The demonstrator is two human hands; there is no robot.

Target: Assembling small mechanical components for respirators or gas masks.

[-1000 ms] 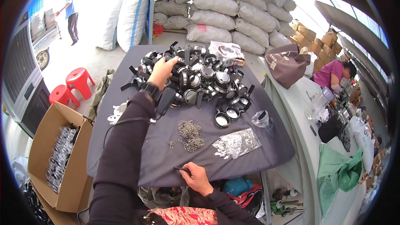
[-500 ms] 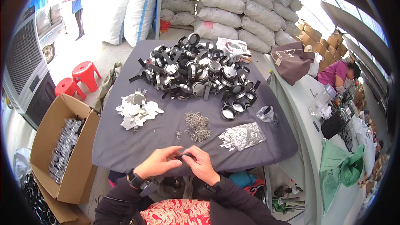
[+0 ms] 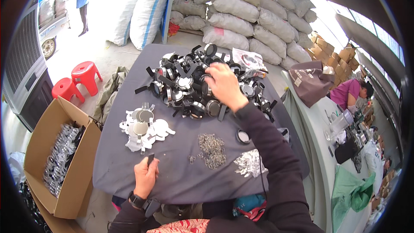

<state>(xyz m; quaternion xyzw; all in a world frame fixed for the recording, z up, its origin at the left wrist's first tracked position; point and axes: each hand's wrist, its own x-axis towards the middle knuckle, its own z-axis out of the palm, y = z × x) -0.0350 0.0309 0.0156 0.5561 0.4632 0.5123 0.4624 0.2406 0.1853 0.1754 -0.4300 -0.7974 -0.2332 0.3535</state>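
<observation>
My left hand (image 3: pixel 145 176) is closed around a small black strip (image 3: pixel 150 159) at the table's front left; the strip's end sticks up past the thumb. My right hand (image 3: pixel 226 87) reaches over the heap of round black pieces with silver rims and straps (image 3: pixel 183 84), its bent fingers apart among the pieces. What lies under its fingers is partly hidden. White and silver flat discs with tabs (image 3: pixel 140 127) lie beyond my left hand. Small metal buckles (image 3: pixel 211 151) are piled mid-table. White and silver slips (image 3: pixel 250 163) lie near my right sleeve. One round black piece (image 3: pixel 243 136) sits apart.
A cardboard box of clear-wrapped parts (image 3: pixel 64 159) stands left of the table, below two red stools (image 3: pixel 86 77). A long side table (image 3: pixel 321 146) with a brown bag (image 3: pixel 311 82) runs along the right. Stacked sacks (image 3: pixel 235 8) are behind. Two people are farther off.
My hands have parted from the table's front edge. The right one has gone forward to the heap; the left has moved left, holding the black strip. The view has shifted slightly.
</observation>
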